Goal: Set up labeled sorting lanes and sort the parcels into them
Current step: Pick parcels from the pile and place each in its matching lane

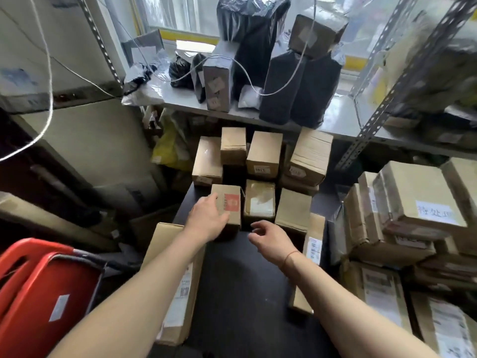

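Here the left hand point(207, 218) rests on the small carton with a red label point(228, 206), fingers laid over its top and near side. The right hand point(271, 237) hangs just right of that carton, fingers loosely curled and holding nothing. The carton stands on a dark worktop point(240, 293), with a taped carton point(259, 201) beside it and more brown cartons point(263, 153) behind it. Long flat boxes point(175, 280) line the worktop's left and right edges; bare dark surface lies nearer than the carton. A red crate point(38, 288) sits far left of it.
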The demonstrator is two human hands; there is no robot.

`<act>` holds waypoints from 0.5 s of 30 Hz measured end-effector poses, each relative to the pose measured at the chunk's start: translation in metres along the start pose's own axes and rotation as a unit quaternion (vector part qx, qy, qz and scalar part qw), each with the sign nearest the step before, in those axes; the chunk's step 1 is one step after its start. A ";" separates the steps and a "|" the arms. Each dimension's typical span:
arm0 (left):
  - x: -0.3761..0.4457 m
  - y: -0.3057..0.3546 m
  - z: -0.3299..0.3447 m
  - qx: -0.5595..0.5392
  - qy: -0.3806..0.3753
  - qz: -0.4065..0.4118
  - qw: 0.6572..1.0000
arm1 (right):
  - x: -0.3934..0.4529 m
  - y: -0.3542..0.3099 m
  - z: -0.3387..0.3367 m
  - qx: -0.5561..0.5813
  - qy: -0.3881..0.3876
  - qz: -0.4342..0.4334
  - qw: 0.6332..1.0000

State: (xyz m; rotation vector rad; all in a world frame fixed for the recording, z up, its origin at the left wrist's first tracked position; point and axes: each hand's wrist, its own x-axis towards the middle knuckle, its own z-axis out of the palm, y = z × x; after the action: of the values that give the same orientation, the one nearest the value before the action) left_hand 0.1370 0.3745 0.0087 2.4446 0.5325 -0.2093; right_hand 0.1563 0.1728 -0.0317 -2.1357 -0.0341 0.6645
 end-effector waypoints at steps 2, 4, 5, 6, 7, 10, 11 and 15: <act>0.029 -0.012 0.000 -0.003 -0.017 -0.015 1.000 | 0.027 -0.001 0.017 0.084 -0.018 0.068 0.994; 0.057 -0.021 0.002 0.005 -0.040 -0.033 0.999 | 0.050 -0.003 0.029 0.168 -0.024 0.141 0.975; 0.069 -0.024 0.003 0.011 -0.054 -0.047 0.997 | 0.059 -0.003 0.036 0.204 -0.030 0.170 0.964; 0.079 -0.027 0.005 0.019 -0.070 -0.060 0.996 | 0.065 -0.003 0.042 0.238 -0.033 0.193 0.951; 0.088 -0.029 0.009 0.026 -0.088 -0.072 0.993 | 0.072 -0.002 0.048 0.269 -0.031 0.211 0.939; 0.109 -0.037 0.020 0.042 -0.143 -0.083 0.985 | 0.086 0.002 0.062 0.316 -0.016 0.232 0.920; 0.113 -0.039 0.023 0.043 -0.161 -0.077 0.983 | 0.090 0.003 0.065 0.326 -0.019 0.229 0.917; 0.123 -0.048 0.027 0.039 -0.195 -0.045 0.979 | 0.097 0.008 0.076 0.318 -0.025 0.205 0.925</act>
State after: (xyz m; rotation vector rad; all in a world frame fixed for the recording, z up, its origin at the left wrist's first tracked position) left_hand 0.2273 0.4331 -0.0726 2.3686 0.4653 -0.7419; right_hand 0.2017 0.2487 -0.1173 -1.4977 0.5447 0.8329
